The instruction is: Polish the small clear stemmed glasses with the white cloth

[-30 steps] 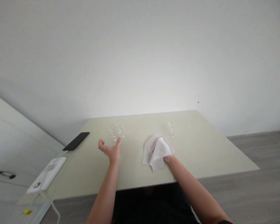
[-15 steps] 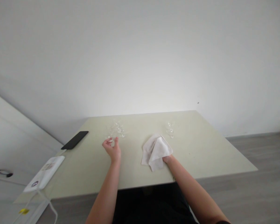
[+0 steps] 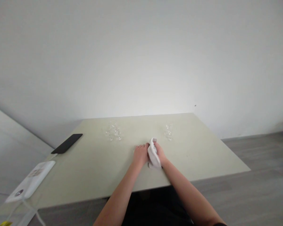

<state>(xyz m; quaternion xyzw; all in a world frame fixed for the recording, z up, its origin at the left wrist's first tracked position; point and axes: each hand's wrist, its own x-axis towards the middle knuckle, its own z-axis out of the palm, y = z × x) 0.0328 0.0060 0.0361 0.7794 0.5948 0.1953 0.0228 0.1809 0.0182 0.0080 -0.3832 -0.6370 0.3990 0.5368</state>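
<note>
My left hand and my right hand meet at the middle of the pale table. The right hand is closed on a bunched white cloth. Curled against the cloth, the left hand's fingers seem to grip a small clear glass, which hand and cloth almost fully hide. A cluster of small clear glasses stands behind and left of the hands. More clear glasses stand just behind the right hand.
A black phone lies near the table's left edge. A white device with a cable sits at the front left corner. The wall rises right behind the table, and grey floor shows at the right.
My left hand closed at the left glass cluster, then swung right to the cloth. The right hand gathered the spread cloth into a bunch. The view shifted slightly.
</note>
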